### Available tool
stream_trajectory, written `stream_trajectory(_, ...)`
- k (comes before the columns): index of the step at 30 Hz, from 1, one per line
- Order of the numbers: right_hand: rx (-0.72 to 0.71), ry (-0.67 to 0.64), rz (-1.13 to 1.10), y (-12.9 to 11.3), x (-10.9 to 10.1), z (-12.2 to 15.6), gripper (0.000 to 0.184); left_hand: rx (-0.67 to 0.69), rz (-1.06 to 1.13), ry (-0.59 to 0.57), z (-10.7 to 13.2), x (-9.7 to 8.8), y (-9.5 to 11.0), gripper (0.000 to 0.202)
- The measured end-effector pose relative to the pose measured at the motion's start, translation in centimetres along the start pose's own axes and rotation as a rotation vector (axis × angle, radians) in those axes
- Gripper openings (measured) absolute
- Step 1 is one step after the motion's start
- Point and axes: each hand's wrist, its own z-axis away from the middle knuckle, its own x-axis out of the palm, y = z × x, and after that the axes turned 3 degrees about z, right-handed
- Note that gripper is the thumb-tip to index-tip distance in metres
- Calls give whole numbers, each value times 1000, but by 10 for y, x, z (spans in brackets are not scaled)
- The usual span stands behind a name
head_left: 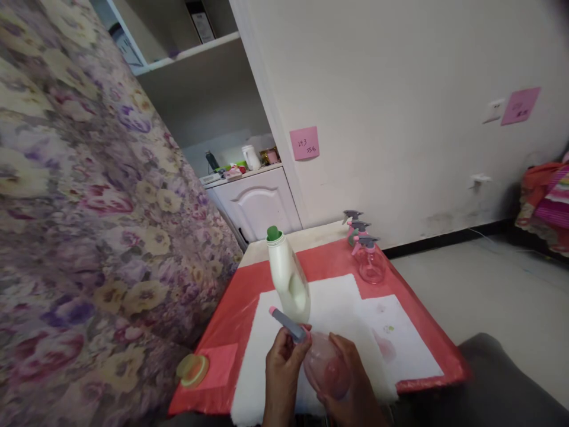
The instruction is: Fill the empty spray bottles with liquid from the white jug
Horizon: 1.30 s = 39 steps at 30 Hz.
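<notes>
Left fingers point(281, 344) grip grey sprayer head point(287, 323); right fingers point(347, 349) hold bottle point(320, 359)

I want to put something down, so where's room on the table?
Bare red cover lies between the white jug and the spray bottles, with bare white cloth nearer, beside the jug. It's crowded among those spray bottles and in front of the jug, where the left hand and right hand hold a pinkish bottle.

Left hand point(285, 359) and right hand point(349, 370) of the person, near part of the scene. Both are bare, with slender, jointed fingers and a broader thumb, most distinct on the left. The left wrist, likewise bare, narrows below the palm; the right forearm is shadowed toward the near edge. Fingernail detail is too small to resolve.
</notes>
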Motion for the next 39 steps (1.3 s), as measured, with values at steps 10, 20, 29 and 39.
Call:
stream_trajectory(10,-60,24,59,-6,-5,-3,85,32,-23,-8,1,-2,-5,38)
stream_trajectory(20,-17,-35,127,2,-6,7,97,-50,10,-24,0,0,-9,44)
stream_trajectory(29,40,-8,68,-5,-14,7,92,-96,56,-111,-7,-6,-11,50)
stream_trajectory(39,128,61,-46,-9,-6,9,76,-139,153,-132,-10,-9,-21,43)
